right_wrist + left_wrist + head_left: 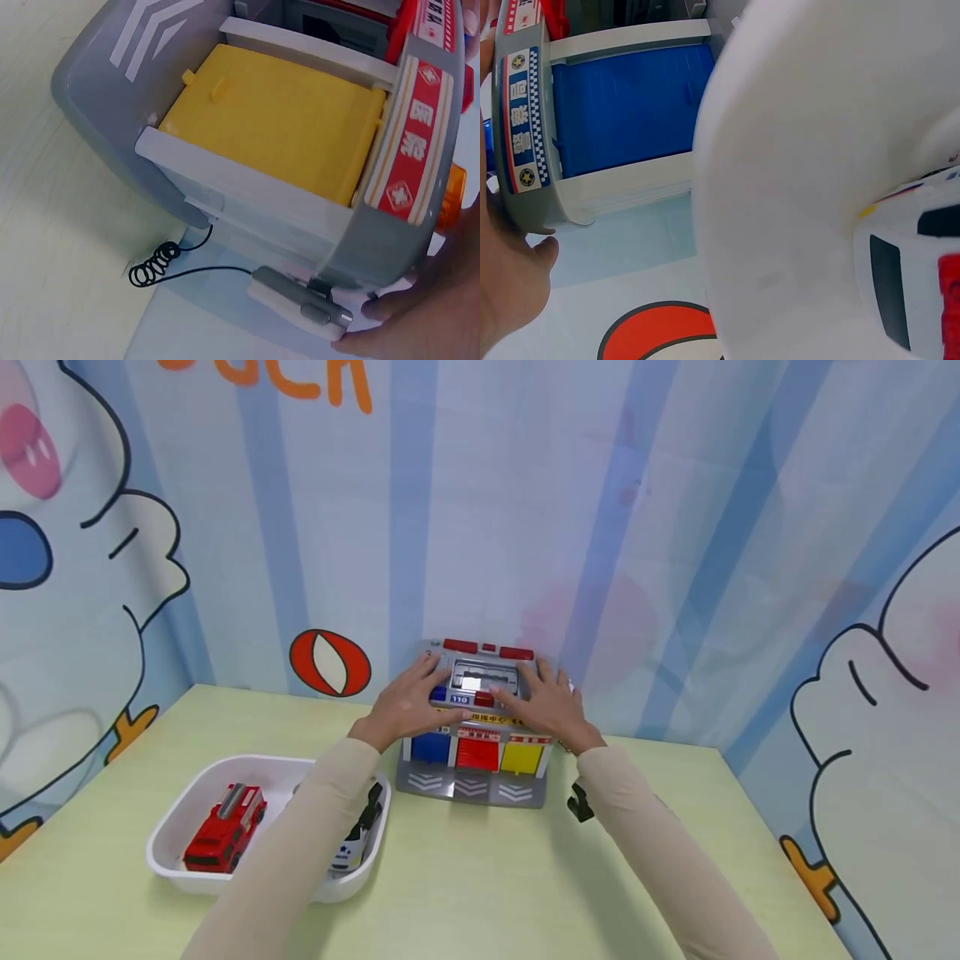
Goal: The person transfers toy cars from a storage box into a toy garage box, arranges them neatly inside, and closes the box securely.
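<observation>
A grey toy garage (477, 753) with blue, red and yellow doors stands upright at the table's back. My left hand (408, 702) grips its upper left part, thumb across the front edge and other fingers reaching back. On the upper right part, my right hand (551, 703) holds it with fingers spread over the roof. The blue door (630, 105) and yellow door (274, 124) are down. Fingers of my right hand touch or lie close by a grey-and-white toy handset (296, 300), which hangs at the garage's side on a coiled black cord (154, 266).
A white tray (161, 852) stands left on the pale table (465, 893). It holds a red fire truck (225, 831) and a police car (352, 847), partly behind my left sleeve. A small black object (580, 803) shows beside my right sleeve. Behind hangs a striped cartoon curtain (510, 510).
</observation>
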{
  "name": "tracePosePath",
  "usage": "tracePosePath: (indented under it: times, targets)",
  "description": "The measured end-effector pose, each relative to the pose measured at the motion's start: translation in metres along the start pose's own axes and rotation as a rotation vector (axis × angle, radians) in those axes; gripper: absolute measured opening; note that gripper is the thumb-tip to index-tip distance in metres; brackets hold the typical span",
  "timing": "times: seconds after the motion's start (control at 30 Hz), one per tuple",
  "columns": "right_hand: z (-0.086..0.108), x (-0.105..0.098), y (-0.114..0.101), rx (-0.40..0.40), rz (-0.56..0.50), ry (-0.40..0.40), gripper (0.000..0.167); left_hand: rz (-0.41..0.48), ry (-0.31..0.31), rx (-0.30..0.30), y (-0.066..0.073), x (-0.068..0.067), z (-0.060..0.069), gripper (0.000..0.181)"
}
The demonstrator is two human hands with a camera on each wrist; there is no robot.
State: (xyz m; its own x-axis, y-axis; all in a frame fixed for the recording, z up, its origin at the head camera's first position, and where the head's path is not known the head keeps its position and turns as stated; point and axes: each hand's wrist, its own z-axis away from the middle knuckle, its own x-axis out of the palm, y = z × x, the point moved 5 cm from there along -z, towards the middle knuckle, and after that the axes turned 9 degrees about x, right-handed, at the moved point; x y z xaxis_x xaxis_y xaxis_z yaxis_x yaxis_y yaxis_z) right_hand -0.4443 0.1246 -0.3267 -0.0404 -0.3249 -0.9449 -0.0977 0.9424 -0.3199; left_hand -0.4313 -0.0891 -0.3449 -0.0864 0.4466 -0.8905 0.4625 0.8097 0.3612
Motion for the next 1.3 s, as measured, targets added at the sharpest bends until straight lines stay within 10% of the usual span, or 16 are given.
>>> tracePosePath:
  times: [0.4,1.3]
  targets:
    - [0.003,-0.008,0.028,-0.198,-0.077,-0.138,0.083,0.011,0.011,-0.021,0.0,0.002,-0.001,0.092]
    - [0.002,0.009,0.043,-0.255,0.026,0.01,0.083,-0.049,-0.008,-0.013,0.004,-0.002,0.0,0.092]
